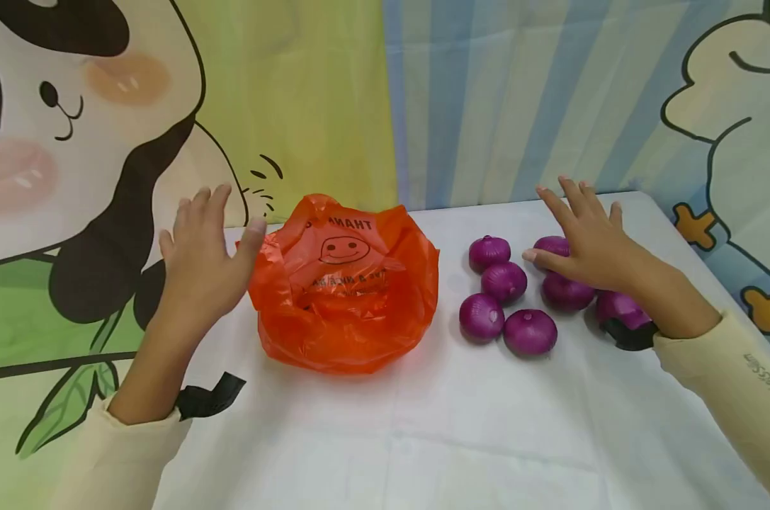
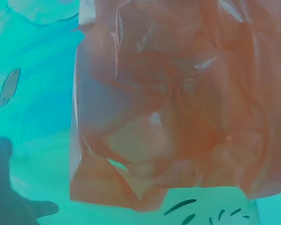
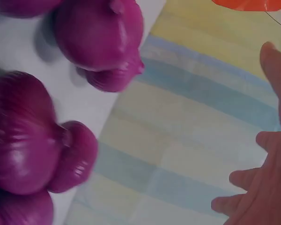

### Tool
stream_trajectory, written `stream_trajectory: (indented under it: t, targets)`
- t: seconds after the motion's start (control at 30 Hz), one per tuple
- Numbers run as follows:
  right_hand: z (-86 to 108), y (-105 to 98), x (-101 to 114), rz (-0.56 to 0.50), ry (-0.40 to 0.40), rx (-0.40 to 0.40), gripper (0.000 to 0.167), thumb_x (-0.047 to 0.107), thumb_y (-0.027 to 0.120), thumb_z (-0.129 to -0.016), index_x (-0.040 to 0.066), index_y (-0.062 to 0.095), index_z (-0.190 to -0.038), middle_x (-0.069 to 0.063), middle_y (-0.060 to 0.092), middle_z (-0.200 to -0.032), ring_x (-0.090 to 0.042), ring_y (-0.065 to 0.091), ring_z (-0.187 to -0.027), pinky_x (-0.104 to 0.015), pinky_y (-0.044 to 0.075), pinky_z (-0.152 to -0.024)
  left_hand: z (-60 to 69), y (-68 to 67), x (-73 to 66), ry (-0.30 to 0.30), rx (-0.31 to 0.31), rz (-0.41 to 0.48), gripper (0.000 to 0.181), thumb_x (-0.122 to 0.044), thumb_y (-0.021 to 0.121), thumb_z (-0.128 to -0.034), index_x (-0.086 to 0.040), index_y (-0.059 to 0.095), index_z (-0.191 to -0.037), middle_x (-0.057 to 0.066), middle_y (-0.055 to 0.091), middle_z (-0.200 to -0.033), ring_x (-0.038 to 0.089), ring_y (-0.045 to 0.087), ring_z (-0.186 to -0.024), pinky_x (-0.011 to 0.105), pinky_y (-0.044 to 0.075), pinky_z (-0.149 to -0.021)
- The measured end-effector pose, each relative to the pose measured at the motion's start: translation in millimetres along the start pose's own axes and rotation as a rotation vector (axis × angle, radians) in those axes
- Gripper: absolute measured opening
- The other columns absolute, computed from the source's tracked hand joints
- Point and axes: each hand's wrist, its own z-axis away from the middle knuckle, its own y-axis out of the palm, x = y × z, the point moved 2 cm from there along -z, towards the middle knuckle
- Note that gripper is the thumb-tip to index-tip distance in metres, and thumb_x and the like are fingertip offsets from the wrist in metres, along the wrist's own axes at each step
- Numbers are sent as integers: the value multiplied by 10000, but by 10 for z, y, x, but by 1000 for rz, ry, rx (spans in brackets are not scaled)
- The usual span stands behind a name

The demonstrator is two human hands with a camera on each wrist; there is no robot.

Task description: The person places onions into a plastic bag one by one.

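An orange-red plastic bag [image 1: 349, 304] with a printed pig face stands on the white table; it fills much of the left wrist view [image 2: 178, 103]. Beside its left edge is my left hand [image 1: 205, 265], fingers spread, gripping nothing; whether the thumb touches the bag I cannot tell. Several purple onions [image 1: 530, 333] lie right of the bag, in a loose group. My right hand [image 1: 591, 244] hovers over the right-hand onions with fingers spread, partly hiding them. In the right wrist view, its fingers [image 3: 243, 179] are apart, with onions [image 3: 21, 136] opposite.
The white table [image 1: 385, 439] runs up to a printed cloth backdrop [image 1: 321, 85] with a panda and stripes. Black straps [image 1: 211, 397] show at both wrists. The table's right edge lies beyond the right forearm.
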Motion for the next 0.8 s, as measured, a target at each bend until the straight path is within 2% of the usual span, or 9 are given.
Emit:
stream_trajectory:
  t: [0.1, 0.17, 0.33, 0.37, 0.47, 0.57, 0.63, 0.7, 0.8]
  targets:
    - [87, 76, 5, -118, -42, -27, 976, 430, 712, -854, 179, 103, -1574, -194, -3, -1603, -468, -5, -1435, -776, 12, -1015, 78, -29, 85, -42, -79, 169, 624, -446, 411, -1002, -119, 303, -1523, 150, 280, -1551, 365, 220, -1422, 689, 133, -1095]
    - [144, 123, 25, -187, -52, -39, 961, 377, 736, -849, 197, 132, -1574, -160, 34, -1609, -436, 48, -1443, -779, 138, -1005, 123, -17, 149, -87, -110, 247, 573, -421, 402, -1017, -131, 343, -1508, 122, 323, -1534, 335, 276, -1405, 655, 218, -1092]
    - [290, 243, 113, -314, -101, -111, 846, 239, 781, -830, 154, 311, -1528, -143, 244, -1564, -385, 235, -1414, -722, 329, -966, 263, 70, 279, -141, -152, 350, 493, -394, 369, -1041, -118, 464, -1438, 105, 428, -1472, 300, 358, -1365, 577, 267, -1112]
    - [321, 275, 125, -329, -116, -133, 803, 210, 790, -824, 134, 365, -1501, -139, 313, -1532, -367, 298, -1390, -630, 369, -1014, 295, 93, 297, -135, -153, 368, 483, -387, 364, -1045, -105, 493, -1414, 112, 460, -1447, 308, 383, -1346, 575, 281, -1106]
    - [425, 383, 143, -378, -158, -183, 665, 133, 802, -808, 87, 501, -1399, -128, 493, -1383, -328, 495, -1241, -296, 466, -987, 378, 178, 320, -60, -146, 454, 438, -322, 365, -1057, -55, 591, -1321, 115, 552, -1360, 270, 464, -1278, 467, 355, -1095]
    - [514, 506, 131, -432, -184, -192, 560, 88, 803, -800, 63, 573, -1310, -106, 585, -1250, -278, 594, -1097, -67, 416, -869, 447, 291, 333, 92, -125, 603, 402, -236, 380, -1055, -1, 613, -1282, 140, 564, -1341, 237, 475, -1270, 319, 398, -1067]
    - [560, 579, 124, -471, -189, -177, 528, 70, 801, -797, 51, 587, -1279, -105, 603, -1213, -261, 607, -1065, -74, 434, -859, 482, 377, 356, 180, -121, 730, 394, -229, 419, -1041, 14, 602, -1292, 140, 537, -1369, 218, 465, -1284, 239, 412, -1034]
    - [588, 642, 110, -513, -184, -164, 517, 53, 801, -794, 35, 588, -1264, -109, 607, -1202, -238, 607, -1067, -84, 436, -881, 506, 459, 381, 222, -114, 867, 452, -283, 459, -1029, 28, 545, -1344, 155, 493, -1405, 249, 415, -1324, 248, 401, -1047]
    - [633, 720, 90, -549, -171, -150, 516, 43, 795, -797, 25, 581, -1266, -105, 600, -1195, -172, 598, -1076, -85, 425, -904, 541, 582, 433, 198, -107, 1003, 603, -415, 532, -981, 6, 472, -1408, 145, 459, -1422, 268, 382, -1333, 238, 393, -1050]
